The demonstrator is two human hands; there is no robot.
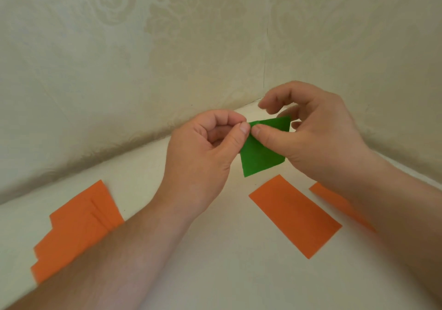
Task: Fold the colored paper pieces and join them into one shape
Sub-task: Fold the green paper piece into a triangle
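My left hand (203,152) is curled, thumb and forefinger pinched together at the tips. My right hand (311,137) reaches in from the right, thumb stretched toward the left thumb, fingers arched loosely above. Both forearms are bare.

You have a green paper piece (260,154) lifted off the bench, folded over along its top edge, its lower part hanging down to a slanted bottom edge. An orange paper rectangle (295,216) lies flat on the bench just below it, turned diagonally. A second orange piece (334,199) lies to its right, mostly hidden under your forearm. A stack of orange sheets (76,228) sits well apart at the left, fanned so their edges show in steps.
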